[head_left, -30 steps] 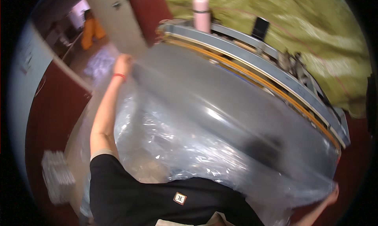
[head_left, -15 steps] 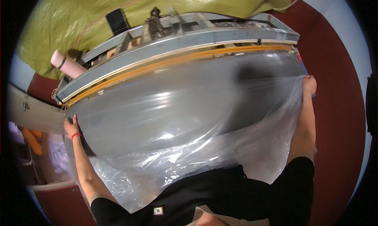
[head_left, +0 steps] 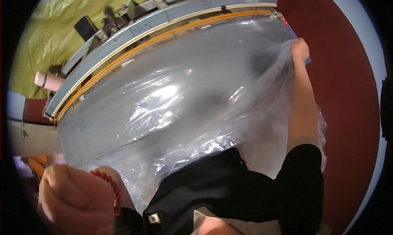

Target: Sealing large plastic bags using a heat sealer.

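A wide sheet of clear plastic film (head_left: 192,153) lies over a dark grey surface and drapes toward my body, creased and shiny. At the far right edge, my right hand (head_left: 301,50) is closed on the film and pulls its corner taut into folds. My left hand (head_left: 73,200), with a red bead bracelet (head_left: 109,188) at the wrist, is raised close to the camera at lower left, off the film. It looks large and blurred. How its fingers lie, and whether anything is in them, does not show.
A grey metal frame (head_left: 163,18) with an orange strip (head_left: 163,40) runs along the far side. A pink bottle (head_left: 50,82) and a black phone-like slab (head_left: 85,28) rest by it. Yellow-green sheeting (head_left: 53,38) hangs behind. Dark red floor (head_left: 339,91) lies to the right.
My left hand has left the left edge of the film and come up close to the camera. My right hand still grips the film. The view has shifted, with the frame now higher and tilted.
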`<action>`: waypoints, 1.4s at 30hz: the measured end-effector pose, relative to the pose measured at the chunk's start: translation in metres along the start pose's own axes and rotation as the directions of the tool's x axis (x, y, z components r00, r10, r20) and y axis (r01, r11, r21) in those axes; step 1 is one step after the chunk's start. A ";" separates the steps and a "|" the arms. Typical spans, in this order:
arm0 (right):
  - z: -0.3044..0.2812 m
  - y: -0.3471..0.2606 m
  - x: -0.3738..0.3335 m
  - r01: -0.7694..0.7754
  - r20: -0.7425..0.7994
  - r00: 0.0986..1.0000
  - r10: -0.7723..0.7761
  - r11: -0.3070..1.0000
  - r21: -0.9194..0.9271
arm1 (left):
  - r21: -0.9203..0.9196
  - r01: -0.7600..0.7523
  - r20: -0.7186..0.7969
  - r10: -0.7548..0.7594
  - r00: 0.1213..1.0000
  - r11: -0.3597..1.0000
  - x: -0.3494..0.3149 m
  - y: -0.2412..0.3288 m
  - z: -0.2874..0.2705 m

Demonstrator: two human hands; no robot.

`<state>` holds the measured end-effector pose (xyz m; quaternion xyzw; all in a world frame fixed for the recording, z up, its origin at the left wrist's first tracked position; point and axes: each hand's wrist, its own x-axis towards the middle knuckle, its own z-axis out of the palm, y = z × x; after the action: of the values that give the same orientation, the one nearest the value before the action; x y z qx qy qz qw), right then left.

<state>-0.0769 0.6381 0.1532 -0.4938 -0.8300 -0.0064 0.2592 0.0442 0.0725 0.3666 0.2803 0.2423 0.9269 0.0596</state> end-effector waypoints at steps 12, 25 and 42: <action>0.003 0.006 0.004 0.054 -0.030 0.998 -0.052 0.996 0.071 | 0.613 -0.119 0.082 0.087 0.993 0.781 0.010 -0.109 -0.005; 0.033 0.030 0.023 0.095 -0.156 0.983 0.092 0.472 0.876 | 0.991 0.000 0.077 -0.589 0.805 0.130 0.093 -0.397 -0.073; 0.048 0.039 0.033 0.335 -0.288 0.942 -0.171 0.456 0.824 | 0.698 0.683 0.217 -0.973 0.082 0.213 0.009 -0.095 -0.119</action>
<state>-0.0772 0.6975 0.1166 -0.1657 -0.7604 0.3302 0.5341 -0.0312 0.1084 0.2393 0.3778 0.5157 0.4703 0.6084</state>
